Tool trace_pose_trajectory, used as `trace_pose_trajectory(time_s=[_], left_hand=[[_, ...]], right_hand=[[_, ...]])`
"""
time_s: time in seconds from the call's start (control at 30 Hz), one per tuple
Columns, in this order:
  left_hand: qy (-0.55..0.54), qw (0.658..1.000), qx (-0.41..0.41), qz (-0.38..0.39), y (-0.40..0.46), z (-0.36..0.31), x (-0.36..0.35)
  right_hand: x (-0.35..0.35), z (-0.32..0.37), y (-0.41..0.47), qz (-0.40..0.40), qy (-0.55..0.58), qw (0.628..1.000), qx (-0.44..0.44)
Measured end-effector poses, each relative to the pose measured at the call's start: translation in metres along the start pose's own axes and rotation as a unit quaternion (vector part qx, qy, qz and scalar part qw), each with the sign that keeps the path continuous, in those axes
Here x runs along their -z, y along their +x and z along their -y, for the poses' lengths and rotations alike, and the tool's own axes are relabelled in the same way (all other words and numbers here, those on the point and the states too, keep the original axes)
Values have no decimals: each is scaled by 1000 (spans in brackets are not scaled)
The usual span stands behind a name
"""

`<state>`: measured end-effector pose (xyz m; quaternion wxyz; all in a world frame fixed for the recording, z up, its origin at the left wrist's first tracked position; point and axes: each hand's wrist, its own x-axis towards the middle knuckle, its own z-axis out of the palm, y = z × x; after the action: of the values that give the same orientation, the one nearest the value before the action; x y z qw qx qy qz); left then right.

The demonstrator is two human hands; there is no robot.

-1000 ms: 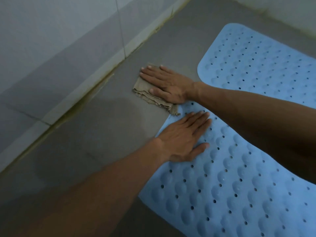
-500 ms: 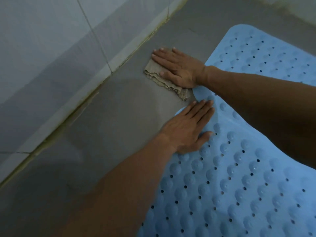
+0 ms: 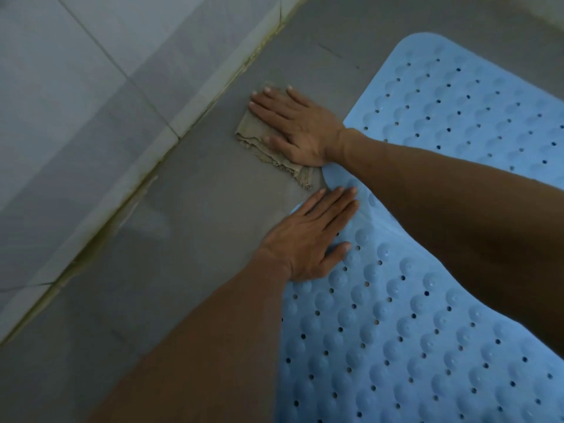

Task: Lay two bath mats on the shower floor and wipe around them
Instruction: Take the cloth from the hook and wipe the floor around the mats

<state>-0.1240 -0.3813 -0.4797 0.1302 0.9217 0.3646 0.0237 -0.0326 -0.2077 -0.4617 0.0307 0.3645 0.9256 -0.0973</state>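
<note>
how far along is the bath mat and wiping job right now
Done: at least one bumpy blue rubber mat lies on the grey shower floor. In hand: right hand presses a frayed beige cloth beside it; left hand steadies the mat. Left: the other sides.

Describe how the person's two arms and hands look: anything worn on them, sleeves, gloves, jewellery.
Both are bare. The left hand and right hand wear no gloves, and no rings show on the fingers. Neither wrist shows a watch or band. No sleeve reaches either forearm as far as the picture shows. Fingernails are short and unpainted.
</note>
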Motion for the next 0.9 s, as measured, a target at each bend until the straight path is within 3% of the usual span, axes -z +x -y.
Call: trace_pose_trajectory(time_s=[0.33,0.43,0.5,0.67,0.9], left_hand=[[-16,999,36,-25,4,-7,6],[9,999,2,-49,24,-5,9],[4,998,-31,-62,57,2,10],[-23,996,-31,-78,168,30,10],[9,997,-31,-63,182,33,17]], right_hand=[[-8,-10,0,-14,5,1000,17],[-6,-19,4,-1,-3,999,49],[-1,-39,9,14,-10,998,58],[19,-136,22,6,-11,1000,-21],[31,-177,32,6,-19,999,-45]])
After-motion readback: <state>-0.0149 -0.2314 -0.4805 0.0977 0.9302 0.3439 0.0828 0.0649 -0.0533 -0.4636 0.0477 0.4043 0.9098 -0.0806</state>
